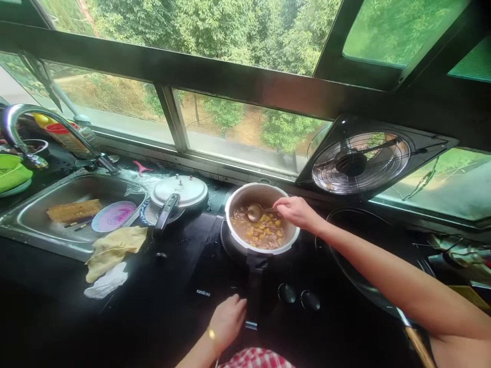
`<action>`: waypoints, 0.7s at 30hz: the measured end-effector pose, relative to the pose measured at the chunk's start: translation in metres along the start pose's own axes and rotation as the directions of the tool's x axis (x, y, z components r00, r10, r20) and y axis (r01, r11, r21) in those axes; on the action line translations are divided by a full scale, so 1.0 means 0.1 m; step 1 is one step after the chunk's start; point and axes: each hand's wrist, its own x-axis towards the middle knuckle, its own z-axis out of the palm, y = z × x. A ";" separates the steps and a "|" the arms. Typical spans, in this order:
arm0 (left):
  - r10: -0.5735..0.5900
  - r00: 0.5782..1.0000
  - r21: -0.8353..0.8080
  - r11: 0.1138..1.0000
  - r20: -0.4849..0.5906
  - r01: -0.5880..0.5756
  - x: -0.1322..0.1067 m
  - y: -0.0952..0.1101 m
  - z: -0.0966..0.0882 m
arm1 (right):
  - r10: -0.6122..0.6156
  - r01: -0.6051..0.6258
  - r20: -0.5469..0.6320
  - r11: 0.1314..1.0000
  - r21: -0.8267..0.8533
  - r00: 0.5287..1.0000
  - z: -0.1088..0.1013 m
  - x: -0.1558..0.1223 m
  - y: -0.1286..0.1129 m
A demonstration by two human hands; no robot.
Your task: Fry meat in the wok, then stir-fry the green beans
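Observation:
My right hand (297, 210) is closed around the handle of a metal ladle (254, 212) over a pressure cooker pot (229, 214). The ladle's round bowl dips at the surface of a brown stew (264, 235) with yellow chunks and bits of meat. The pot sits without its lid on a black stove, its long black handle (255, 291) pointing toward me. My left hand (229, 319), with a gold band at the wrist, is curled just left of that handle's end. Its fingers are not wrapped over the handle, and nothing shows in them.
The cooker lid (180, 191) rests on a patterned plate left of the pot. Cloths (115, 248) lie by the steel sink (30, 217), which holds a pink-stained plate (114, 216). A dark wok (368, 281) stands at right, below a window fan (351, 162). Two knobs (299, 296) sit in front.

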 end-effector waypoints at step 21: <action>-0.449 0.880 -0.106 0.893 -0.156 0.437 -0.97 -0.77 -0.41 | 0.302 -0.239 0.001 0.754 0.611 0.953 -0.28 0.53 -0.42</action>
